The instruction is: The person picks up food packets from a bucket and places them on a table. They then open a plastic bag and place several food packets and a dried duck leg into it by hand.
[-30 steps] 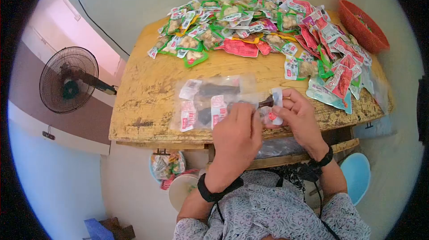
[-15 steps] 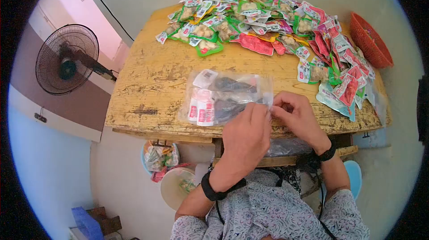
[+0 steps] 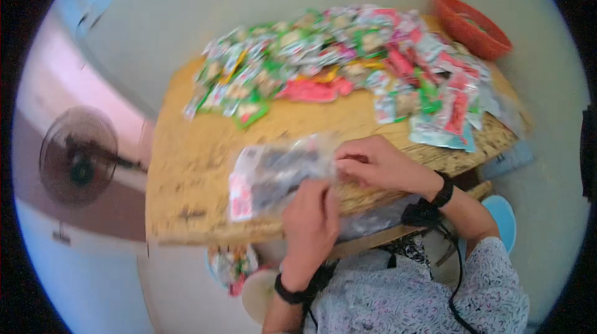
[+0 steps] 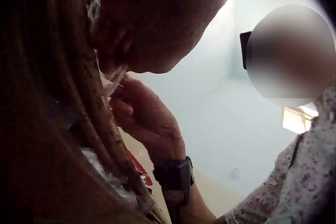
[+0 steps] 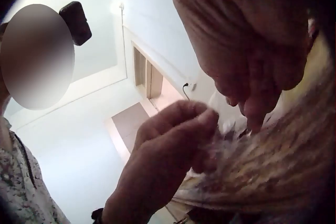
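A clear plastic bag (image 3: 298,144) lies flat near the table's front edge. Inside it are dark packets (image 3: 273,192) with white and pink labels (image 3: 240,200). My left hand (image 3: 311,216) grips the bag's right end at the near corner, fingers curled. At the far corner of that same end, my right hand (image 3: 376,163) pinches the plastic between thumb and fingers. A crumpled bit of plastic (image 4: 111,81) shows between the hands in the left wrist view. In the right wrist view, bag film (image 5: 227,127) shows by the fingertips of both hands.
Many small snack packets (image 3: 292,41) are heaped along the back of the worn yellow table (image 3: 193,166), spreading down its right side. A red basket (image 3: 472,32) stands at the back right. Below the front edge is an open drawer (image 3: 379,216) with plastic inside. A fan (image 3: 81,153) stands left.
One second ago my right hand held a dark packet with a white label at the bag's mouth; it has since gone into the bag. My hands have moved apart along that end.
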The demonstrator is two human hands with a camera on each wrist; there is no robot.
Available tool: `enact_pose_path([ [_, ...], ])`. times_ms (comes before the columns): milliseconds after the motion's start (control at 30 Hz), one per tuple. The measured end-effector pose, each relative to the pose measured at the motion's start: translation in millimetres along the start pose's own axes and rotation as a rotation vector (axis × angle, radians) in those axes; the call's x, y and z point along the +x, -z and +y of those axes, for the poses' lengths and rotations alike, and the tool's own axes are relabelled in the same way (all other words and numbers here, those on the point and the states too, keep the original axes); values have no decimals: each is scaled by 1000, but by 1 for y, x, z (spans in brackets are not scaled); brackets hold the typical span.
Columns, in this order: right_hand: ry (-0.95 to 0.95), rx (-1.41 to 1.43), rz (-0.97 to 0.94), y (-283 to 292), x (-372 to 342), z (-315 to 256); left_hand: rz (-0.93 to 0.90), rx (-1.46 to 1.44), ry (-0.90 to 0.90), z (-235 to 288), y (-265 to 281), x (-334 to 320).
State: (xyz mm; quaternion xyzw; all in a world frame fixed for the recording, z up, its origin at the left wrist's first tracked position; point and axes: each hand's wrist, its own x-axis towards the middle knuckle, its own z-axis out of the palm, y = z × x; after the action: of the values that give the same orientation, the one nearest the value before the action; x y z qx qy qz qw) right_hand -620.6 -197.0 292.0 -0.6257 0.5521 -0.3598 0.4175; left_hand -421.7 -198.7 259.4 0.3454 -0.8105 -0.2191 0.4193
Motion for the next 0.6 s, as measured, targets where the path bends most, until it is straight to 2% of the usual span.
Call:
enact_pose_path([
  [133,35,-90,193,60,-6,0,-68,30,42,-4,1,-5],
  [233,75,-133,388,114,0,11,-41,-81,108,-11,-1,-4],
  [333,192,-343,555,178,13,37,-70,-120,173,-11,1,-4],
  [367,143,-286,624,200,19,48,-101,-134,214,-14,2,-6],
  [400,95,-226,692,221,26,58,-108,-93,148,-17,3,-7],
  [467,113,-434,789,266,38,70,-115,-7,17,-19,5,-7],
  [500,65,-480,838,286,44,74,-123,-21,38,-19,5,-7],
  [600,74,-710,935,338,67,94,-147,-42,62,-15,8,-6],
])
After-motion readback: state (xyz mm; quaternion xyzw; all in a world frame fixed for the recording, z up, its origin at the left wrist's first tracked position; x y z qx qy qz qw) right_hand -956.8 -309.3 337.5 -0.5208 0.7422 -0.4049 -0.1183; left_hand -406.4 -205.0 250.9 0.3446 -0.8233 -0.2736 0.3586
